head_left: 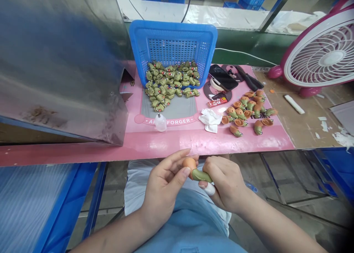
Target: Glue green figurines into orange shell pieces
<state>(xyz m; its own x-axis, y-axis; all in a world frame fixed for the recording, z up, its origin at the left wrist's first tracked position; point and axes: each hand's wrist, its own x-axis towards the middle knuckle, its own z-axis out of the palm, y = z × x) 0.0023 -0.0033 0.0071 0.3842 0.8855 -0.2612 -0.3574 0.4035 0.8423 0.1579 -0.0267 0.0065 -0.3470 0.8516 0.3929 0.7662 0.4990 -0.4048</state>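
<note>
Between my hands, just in front of the table edge, is a small figure part [201, 175] with a rounded orange end and a green body. My left hand [168, 181] grips the orange end between thumb and fingers. The fingers of my right hand [224, 181] are closed on the green end, hiding its tip; a white wrap covers the thumb. On the table to the right lies a group of similar orange-and-green parts [240, 114]. A blue basket [173, 28] tipped toward me holds many green parts [166, 79], some spilling onto the mat.
A small clear bottle [160, 122] and a crumpled white cloth [210, 119] sit near the front. Behind them are a phone [223, 77], a red packet [217, 102] and dark-handled tools [250, 79]. A pink-white fan [323, 57] stands right; a metal cabinet [61, 61] rises left.
</note>
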